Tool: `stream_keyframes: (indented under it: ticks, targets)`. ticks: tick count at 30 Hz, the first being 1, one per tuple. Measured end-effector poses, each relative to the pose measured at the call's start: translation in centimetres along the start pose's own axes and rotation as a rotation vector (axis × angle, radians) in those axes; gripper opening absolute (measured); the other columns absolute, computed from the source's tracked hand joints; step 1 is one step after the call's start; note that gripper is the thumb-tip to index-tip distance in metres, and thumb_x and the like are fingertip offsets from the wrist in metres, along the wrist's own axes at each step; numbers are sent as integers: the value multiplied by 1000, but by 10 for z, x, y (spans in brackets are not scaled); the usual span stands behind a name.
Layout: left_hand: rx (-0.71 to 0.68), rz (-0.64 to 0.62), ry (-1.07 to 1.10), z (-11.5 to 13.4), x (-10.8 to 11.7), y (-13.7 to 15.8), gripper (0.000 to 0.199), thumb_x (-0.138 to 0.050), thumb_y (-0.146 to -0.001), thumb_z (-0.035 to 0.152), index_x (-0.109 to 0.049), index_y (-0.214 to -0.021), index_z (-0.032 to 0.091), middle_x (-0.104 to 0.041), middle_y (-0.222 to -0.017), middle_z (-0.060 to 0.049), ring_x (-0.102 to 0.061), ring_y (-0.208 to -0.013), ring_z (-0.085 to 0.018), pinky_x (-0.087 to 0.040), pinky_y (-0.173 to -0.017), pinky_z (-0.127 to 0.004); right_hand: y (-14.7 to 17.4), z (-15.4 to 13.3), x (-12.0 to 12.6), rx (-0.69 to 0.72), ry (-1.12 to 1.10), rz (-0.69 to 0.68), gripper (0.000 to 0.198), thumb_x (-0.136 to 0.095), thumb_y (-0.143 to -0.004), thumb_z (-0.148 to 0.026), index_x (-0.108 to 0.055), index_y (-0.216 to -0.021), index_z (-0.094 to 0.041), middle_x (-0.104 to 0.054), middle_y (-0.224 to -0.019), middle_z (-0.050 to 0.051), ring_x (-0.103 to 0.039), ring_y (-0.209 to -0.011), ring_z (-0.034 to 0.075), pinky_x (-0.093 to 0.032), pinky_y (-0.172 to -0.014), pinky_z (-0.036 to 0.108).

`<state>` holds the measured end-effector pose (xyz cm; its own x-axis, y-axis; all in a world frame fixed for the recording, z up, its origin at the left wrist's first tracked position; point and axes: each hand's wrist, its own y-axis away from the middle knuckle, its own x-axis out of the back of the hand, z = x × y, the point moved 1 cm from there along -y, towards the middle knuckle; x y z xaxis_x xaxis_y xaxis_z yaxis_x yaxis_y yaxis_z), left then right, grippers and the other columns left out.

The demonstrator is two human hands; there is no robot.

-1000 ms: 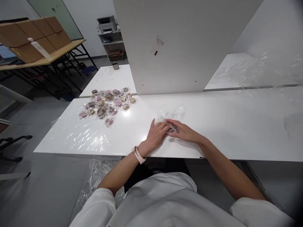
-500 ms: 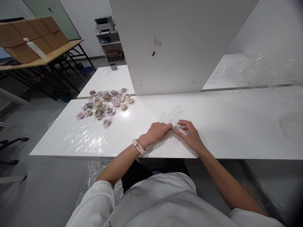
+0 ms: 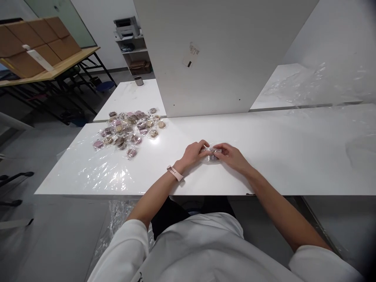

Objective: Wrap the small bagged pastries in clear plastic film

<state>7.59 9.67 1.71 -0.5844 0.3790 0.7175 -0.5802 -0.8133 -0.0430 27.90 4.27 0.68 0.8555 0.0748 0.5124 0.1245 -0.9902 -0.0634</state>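
Note:
Both of my hands work over a small dark item in clear plastic wrap (image 3: 210,158) on the white table (image 3: 279,156). My left hand (image 3: 192,153), with a pale pink band at its wrist, grips the left end of the wrap between thumb and fingers. From the other side, my right hand (image 3: 232,156) pinches the right end. The item's exact kind is hard to make out under the shiny film. To the left lies a loose pile of small wrapped pieces (image 3: 120,139), pink, tan and brown, each in clear film.
A tall white panel (image 3: 223,58) rises behind my hands at the table's back edge. Clear plastic sheeting (image 3: 317,86) lies at the far right. A metal cup (image 3: 139,81) stands on the surface behind the pile. Cardboard boxes (image 3: 47,43) sit on a wooden table.
The loose film that stood up behind my hands is now gathered in, and the wrapped item shows in front of my fingers. My left fingers have lifted and spread around its end.

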Motion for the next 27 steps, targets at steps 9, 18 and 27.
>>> stream_keyframes:
  ticks: [9,18,27]
  targets:
    - [119,282,160,-9,-14,-6,31,-47,-97,23,-54,-127,19,-51,-140,-13,-42,-134,-26,-41,-109,-44,-7,4,-34,394,533,-104,55,-46,-102,-46,-42,-155,-34,-58,-140,11,-54,-120,30,-45,-99,51]
    - [178,393,262,-11,-18,-1,33,-47,-95,21,-57,-127,20,-58,-134,-12,-49,-129,-24,-43,-107,-43,-36,55,63,-190,-298,395,45,-62,-91,-57,-66,-126,-28,-72,-116,8,-69,-101,25,-57,-90,46]
    - [123,374,130,-7,-24,-9,30,-48,-96,15,-60,-122,20,-59,-137,-10,-47,-132,-24,-43,-111,-44,-170,106,167,-333,361,841,59,-37,-100,-29,-32,-155,-9,-33,-159,22,-25,-148,27,-22,-121,52]
